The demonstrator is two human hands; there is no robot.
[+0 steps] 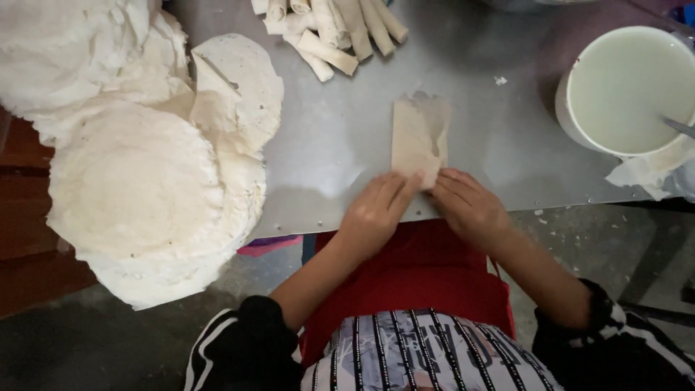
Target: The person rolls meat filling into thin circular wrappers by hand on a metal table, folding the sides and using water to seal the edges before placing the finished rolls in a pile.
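Note:
A thin beige wrapper (418, 134), its sides folded in to make a narrow strip, lies on the grey metal table (340, 137) near the front edge. My left hand (376, 211) and my right hand (467, 206) meet at its near end, fingertips pinching and rolling that end up. Whatever lies inside the roll is hidden by my fingers.
Stacks of round white wrappers (134, 181) fill the table's left side. Several finished rolls (337, 29) lie at the far edge. A white bowl of pale liquid (630, 90) with a spoon handle (680, 127) stands at the right, crumpled paper beneath it.

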